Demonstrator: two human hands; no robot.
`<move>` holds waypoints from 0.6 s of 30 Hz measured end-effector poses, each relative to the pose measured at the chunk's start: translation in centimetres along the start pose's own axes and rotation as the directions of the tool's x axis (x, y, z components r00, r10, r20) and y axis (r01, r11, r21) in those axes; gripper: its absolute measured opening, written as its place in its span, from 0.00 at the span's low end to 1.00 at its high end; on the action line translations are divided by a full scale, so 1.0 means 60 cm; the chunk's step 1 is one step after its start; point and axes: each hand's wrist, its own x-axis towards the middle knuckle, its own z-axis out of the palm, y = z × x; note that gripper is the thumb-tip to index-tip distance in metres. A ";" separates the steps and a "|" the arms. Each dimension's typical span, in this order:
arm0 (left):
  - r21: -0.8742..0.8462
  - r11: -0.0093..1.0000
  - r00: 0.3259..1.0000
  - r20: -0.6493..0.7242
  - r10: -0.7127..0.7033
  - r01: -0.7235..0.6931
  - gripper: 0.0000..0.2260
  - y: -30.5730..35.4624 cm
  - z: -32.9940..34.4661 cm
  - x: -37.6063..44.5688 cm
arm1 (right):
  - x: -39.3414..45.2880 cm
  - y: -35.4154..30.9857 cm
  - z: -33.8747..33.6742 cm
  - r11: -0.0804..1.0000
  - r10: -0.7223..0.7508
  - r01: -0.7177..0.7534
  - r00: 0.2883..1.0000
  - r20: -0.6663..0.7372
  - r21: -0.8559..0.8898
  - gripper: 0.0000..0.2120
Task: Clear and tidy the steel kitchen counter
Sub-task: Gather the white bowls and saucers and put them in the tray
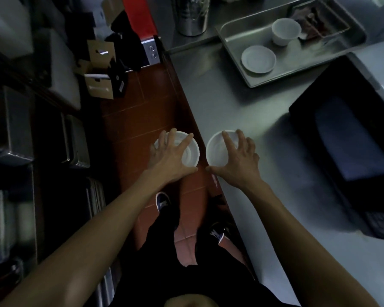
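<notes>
My left hand (167, 155) grips a white bowl (190, 152) from above, fingers spread over its rim; this bowl hangs over the red floor, left of the counter edge. My right hand (237, 159) grips a second white bowl (216, 149) the same way, at the steel counter's (242, 111) near-left edge. On the counter, farther back, a steel tray (235, 38) holds a white cup (284, 31) and a white saucer (258, 59).
A dark packet (313, 23) lies in the tray's far corner. A black appliance (350, 138) stands on the counter at right. A steel canister (192, 15) stands at the back. Cardboard boxes (100, 72) and steel shelving (16, 138) line the aisle's left side.
</notes>
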 end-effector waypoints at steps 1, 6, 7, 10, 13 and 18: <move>-0.009 1.000 1.000 0.006 -0.001 0.001 0.48 -0.014 -0.003 0.013 | 0.016 -0.010 0.001 1.000 0.003 -0.003 1.000 0.006 -0.003 0.54; -0.073 0.997 0.999 0.011 0.030 -0.030 0.48 -0.092 -0.025 0.088 | 0.091 -0.070 0.003 0.999 0.049 -0.048 0.998 0.033 -0.024 0.54; -0.077 0.996 0.999 0.012 0.042 -0.041 0.48 -0.108 -0.031 0.105 | 0.107 -0.085 0.002 0.998 0.058 -0.056 0.997 0.044 -0.027 0.54; -0.075 0.995 0.998 0.003 0.070 -0.070 0.48 -0.156 -0.048 0.156 | 0.155 -0.126 -0.001 0.997 0.068 -0.067 0.997 0.036 -0.045 0.55; -0.069 0.993 0.995 0.004 0.097 -0.097 0.48 -0.185 -0.072 0.202 | 0.194 -0.161 -0.015 0.993 0.107 -0.106 0.994 0.009 -0.044 0.55; -0.050 0.980 0.981 0.005 0.192 -0.191 0.47 -0.183 -0.110 0.273 | 0.250 -0.169 -0.049 0.982 0.187 -0.186 0.981 -0.043 0.020 0.56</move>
